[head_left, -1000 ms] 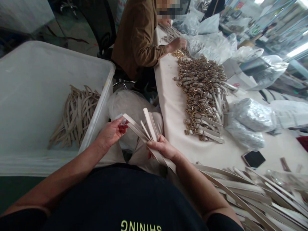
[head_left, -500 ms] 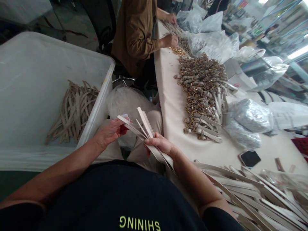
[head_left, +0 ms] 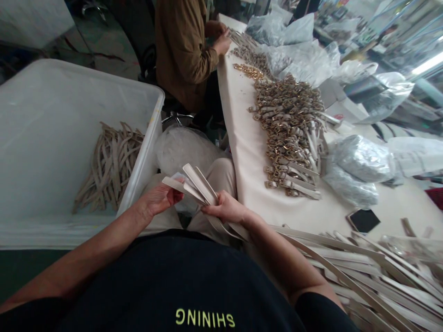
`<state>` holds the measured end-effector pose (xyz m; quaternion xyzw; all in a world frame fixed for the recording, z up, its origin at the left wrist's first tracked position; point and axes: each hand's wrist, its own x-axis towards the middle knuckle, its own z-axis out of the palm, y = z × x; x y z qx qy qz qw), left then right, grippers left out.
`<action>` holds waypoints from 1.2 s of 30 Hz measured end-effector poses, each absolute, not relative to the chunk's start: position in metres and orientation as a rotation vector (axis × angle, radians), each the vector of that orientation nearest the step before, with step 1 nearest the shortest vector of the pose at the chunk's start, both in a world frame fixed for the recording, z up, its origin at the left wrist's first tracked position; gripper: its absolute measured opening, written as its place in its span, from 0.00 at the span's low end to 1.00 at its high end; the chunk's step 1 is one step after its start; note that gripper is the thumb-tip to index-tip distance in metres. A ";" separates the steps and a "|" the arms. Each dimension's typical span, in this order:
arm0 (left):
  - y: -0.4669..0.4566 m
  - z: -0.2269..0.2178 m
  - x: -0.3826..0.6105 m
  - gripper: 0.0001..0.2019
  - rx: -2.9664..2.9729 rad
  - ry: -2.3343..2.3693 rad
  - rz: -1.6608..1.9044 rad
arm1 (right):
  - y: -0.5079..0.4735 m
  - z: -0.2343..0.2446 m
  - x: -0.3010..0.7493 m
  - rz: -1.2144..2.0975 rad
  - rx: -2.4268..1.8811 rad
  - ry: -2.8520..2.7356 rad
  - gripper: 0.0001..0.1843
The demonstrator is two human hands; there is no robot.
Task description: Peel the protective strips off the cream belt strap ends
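Several flat beige straps [head_left: 200, 180] fan out from my right hand [head_left: 227, 208], whose fingers are closed round the bundle. Their long tails bend back under my right wrist. My left hand [head_left: 158, 199] is closed at the end of one strap [head_left: 175, 184] that points left from the bundle. A small whitish item [head_left: 179, 176] shows behind that strap by my left fingertips; its kind is unclear. Both hands are above my lap.
At left stands a white plastic bin [head_left: 157, 106] with a pile of straps [head_left: 109, 168]. On the table [head_left: 249, 184] lie buckled straps [head_left: 289, 124], plastic bags [head_left: 362, 159], a phone [head_left: 363, 220] and long loose straps [head_left: 353, 272]. A co-worker in a brown sleeve [head_left: 194, 55] sits beyond.
The strap ends in my right hand have shifted left and down, and my left hand has moved slightly left. The co-worker's hands have drawn together at the table's edge.
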<state>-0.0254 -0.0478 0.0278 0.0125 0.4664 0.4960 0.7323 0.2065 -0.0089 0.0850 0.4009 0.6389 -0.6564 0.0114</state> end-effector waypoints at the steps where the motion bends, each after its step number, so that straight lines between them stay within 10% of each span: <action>1: -0.047 0.028 -0.028 0.09 0.070 0.999 1.093 | -0.011 0.086 0.206 -1.977 1.256 2.046 0.12; 6: -0.048 0.035 -0.033 0.11 0.240 0.912 1.074 | -0.013 0.088 0.198 -1.696 1.264 2.365 0.10; 26: -0.052 0.080 -0.029 0.16 0.425 0.886 1.285 | 0.025 0.127 0.148 -2.276 1.085 2.150 0.22; 36: -0.073 0.141 -0.141 0.11 0.699 1.435 1.950 | 0.026 0.143 0.097 -2.258 0.809 2.251 0.17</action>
